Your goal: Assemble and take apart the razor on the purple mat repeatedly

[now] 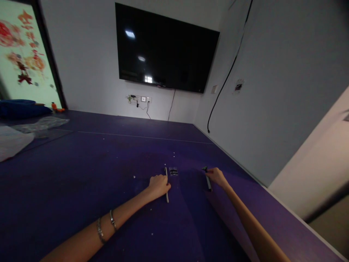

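My left hand (159, 186) is closed around a thin, pale toothbrush (167, 199), which points away from me with its head at the far end. Off to the right, my right hand (217, 177) pinches a razor (208, 183) near its head, and the dark and grey handle hangs down toward me. A small clear plastic pack (173, 171) with dark pieces inside lies on the purple surface (109, 163) between the two hands, just right of the toothbrush. What the pack contains is too small to make out.
Small white scraps (134, 177) dot the surface. Clear plastic bags (40, 124), a blue cloth item (23, 108) and an orange object (56, 107) are at the far left. A wall bounds the right side, with a black cable (226, 78) hanging down; a television (166, 47) hangs ahead.
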Demonstrator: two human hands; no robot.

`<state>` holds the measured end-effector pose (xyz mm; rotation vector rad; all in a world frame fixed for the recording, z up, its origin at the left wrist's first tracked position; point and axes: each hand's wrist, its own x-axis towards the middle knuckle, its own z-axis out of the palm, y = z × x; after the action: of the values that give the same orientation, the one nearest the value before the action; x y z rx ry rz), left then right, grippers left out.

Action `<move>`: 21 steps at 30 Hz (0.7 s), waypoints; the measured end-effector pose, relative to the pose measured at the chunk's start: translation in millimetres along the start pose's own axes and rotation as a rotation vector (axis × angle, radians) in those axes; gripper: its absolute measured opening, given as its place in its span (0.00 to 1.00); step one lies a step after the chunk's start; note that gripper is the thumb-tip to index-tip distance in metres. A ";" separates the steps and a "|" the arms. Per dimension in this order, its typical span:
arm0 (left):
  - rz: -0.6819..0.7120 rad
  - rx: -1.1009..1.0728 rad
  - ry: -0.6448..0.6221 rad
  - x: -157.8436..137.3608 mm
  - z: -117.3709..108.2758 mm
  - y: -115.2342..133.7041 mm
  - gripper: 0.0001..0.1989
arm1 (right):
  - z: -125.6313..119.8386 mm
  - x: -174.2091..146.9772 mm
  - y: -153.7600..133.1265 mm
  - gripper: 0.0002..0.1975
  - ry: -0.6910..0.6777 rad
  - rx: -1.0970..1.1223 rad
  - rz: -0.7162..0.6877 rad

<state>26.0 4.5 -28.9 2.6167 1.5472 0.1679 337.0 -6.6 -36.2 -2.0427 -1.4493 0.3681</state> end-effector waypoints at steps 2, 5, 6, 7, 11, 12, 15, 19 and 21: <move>-0.020 0.002 0.006 -0.1 -0.6 0.2 0.16 | 1.0 -0.6 4.3 0.06 0.037 -0.070 -0.029; -0.059 -0.007 0.013 -1.9 -1.8 -2.7 0.16 | 6.8 0.6 7.5 0.07 0.065 -0.155 -0.069; -0.069 -0.012 0.020 -2.6 -2.4 -4.4 0.16 | 8.9 1.4 8.0 0.07 0.069 -0.178 -0.079; -0.075 -0.019 0.028 -3.3 -3.2 -6.1 0.16 | 10.8 2.2 8.3 0.08 0.071 -0.198 -0.088; -0.092 -0.050 0.072 -5.3 -6.6 -12.2 0.17 | 14.7 4.4 6.4 0.10 0.068 -0.258 -0.118; -0.097 -0.058 0.081 -5.7 -7.3 -13.1 0.17 | 14.8 4.6 5.5 0.10 0.067 -0.268 -0.123; -0.093 -0.088 0.108 -7.3 -9.1 -14.4 0.16 | 14.0 4.2 4.0 0.11 0.066 -0.283 -0.135; -0.068 -0.120 0.141 -10.3 -12.5 -12.9 0.16 | 11.0 1.7 3.2 0.12 0.074 -0.263 -0.148; -0.060 -0.133 0.154 -10.8 -14.9 -9.1 0.16 | 9.3 -1.8 -1.7 0.12 0.082 -0.251 -0.163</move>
<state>10.8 -0.2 -15.9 2.5033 1.5987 0.4602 329.9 -4.9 -42.6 -2.0846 -1.6666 0.0363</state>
